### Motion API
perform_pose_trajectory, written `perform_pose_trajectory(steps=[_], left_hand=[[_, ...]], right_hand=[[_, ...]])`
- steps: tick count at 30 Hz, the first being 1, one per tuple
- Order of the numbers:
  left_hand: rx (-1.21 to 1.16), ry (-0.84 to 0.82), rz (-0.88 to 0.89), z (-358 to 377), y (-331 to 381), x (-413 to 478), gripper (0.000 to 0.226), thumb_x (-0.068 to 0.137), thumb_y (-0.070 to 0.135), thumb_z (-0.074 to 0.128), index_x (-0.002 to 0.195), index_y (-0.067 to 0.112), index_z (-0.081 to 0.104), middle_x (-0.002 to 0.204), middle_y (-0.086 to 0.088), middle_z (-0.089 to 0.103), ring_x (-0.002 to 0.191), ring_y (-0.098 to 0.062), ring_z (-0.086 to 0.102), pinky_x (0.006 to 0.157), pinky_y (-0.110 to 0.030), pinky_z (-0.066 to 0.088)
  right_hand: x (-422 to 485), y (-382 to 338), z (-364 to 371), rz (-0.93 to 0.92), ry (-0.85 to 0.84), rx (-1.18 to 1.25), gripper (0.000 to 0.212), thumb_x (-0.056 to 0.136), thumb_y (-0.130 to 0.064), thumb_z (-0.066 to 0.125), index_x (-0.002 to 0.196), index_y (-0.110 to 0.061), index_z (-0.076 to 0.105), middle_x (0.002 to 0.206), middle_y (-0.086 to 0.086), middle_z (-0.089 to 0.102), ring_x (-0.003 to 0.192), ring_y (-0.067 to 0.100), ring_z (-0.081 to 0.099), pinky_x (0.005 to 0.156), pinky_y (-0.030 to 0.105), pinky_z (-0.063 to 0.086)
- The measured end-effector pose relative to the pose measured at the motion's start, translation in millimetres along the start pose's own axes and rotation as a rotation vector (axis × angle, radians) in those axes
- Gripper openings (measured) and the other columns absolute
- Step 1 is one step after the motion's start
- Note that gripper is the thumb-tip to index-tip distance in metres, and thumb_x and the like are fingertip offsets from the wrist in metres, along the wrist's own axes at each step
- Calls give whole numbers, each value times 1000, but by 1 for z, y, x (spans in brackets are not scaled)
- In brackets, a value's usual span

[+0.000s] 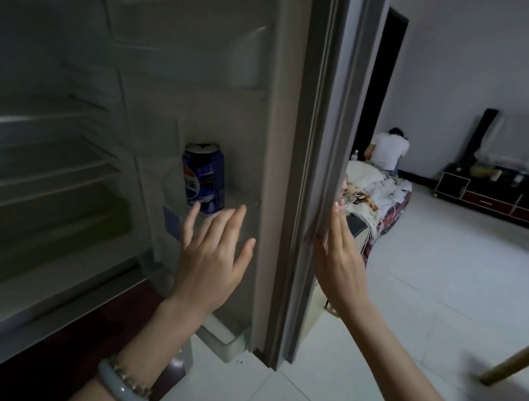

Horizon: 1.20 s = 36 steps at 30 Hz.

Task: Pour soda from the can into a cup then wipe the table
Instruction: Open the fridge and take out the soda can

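Observation:
A blue soda can [203,177] stands upright on a shelf inside the open fridge door [220,107]. My left hand [212,256] is stretched out just below the can, fingers straight and spread, holding nothing. Its fingertips sit close under the can's base, and I cannot tell if they touch it. My right hand [339,261] lies flat against the outer edge of the fridge door, fingers straight. No cup or cloth shows in the head view.
The fridge interior [37,155] on the left has bare shelves. Beyond the door lie a heaped bed [382,194], a person sitting with their back turned [387,150] and a low dark cabinet [497,195]. A wooden leg [514,359] juts in at the right over white floor tiles.

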State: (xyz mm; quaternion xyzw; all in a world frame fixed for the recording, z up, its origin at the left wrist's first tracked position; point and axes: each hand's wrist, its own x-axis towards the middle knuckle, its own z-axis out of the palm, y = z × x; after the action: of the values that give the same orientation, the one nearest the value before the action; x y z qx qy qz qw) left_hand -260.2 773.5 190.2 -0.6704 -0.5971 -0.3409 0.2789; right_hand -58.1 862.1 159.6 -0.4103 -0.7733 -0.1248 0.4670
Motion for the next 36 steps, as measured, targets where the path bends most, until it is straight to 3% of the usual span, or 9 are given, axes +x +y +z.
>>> perform_pose_trajectory(steps=[6, 11, 17, 23, 28, 32, 36], left_hand=[[-39, 50, 112, 50, 12, 37, 47, 93, 33, 47, 128, 4, 57, 121, -8, 65, 115, -20, 60, 113, -46, 23], [-42, 73, 164, 85, 26, 63, 48, 94, 33, 44, 129, 2, 55, 125, -10, 63, 118, -21, 59, 110, -49, 28], [-51, 63, 184, 119, 36, 92, 47, 95, 32, 44, 128, 1, 56, 127, -12, 62, 120, -22, 58, 110, -47, 29], [9, -54, 147, 142, 47, 113, 54, 92, 35, 46, 136, 3, 48, 135, -11, 55, 127, -23, 51, 113, -45, 26], [61, -131, 140, 162, 53, 133, 64, 86, 32, 63, 139, 3, 44, 139, -11, 52, 129, -23, 49, 112, -48, 22], [84, -172, 107, 177, 60, 148, 66, 84, 33, 64, 139, 3, 43, 139, -11, 52, 129, -23, 49, 112, -47, 26], [101, -232, 73, 192, 64, 161, 68, 88, 34, 58, 144, 4, 34, 144, -10, 46, 135, -22, 42, 115, -43, 15]], right_hand=[[22, 46, 16, 50, -95, -110, 64, 82, 16, 50, 142, 3, 31, 146, 33, 26, 134, 45, 32, 97, 56, 43], [42, 72, 22, 55, -138, -116, 64, 77, 18, 52, 138, 9, 35, 143, 34, 31, 133, 46, 35, 105, 50, 37], [58, 96, 33, 28, -204, -105, 62, 84, 6, 49, 143, 5, 27, 150, 23, 26, 141, 32, 23, 115, 42, 24], [75, 119, 49, 28, -290, -129, 64, 89, 0, 47, 146, 2, 17, 154, 19, 16, 144, 22, 10, 117, 30, 10], [95, 140, 64, 44, -333, -141, 68, 87, 1, 47, 146, 3, 14, 155, 20, 14, 145, 26, 10, 119, 35, 15], [111, 156, 74, 38, -354, -134, 68, 87, 0, 46, 146, 4, 13, 155, 21, 13, 145, 26, 9, 118, 31, 10], [124, 173, 88, 27, -374, -124, 67, 89, -1, 43, 147, 3, 8, 156, 20, 9, 146, 24, 6, 119, 28, 5]])
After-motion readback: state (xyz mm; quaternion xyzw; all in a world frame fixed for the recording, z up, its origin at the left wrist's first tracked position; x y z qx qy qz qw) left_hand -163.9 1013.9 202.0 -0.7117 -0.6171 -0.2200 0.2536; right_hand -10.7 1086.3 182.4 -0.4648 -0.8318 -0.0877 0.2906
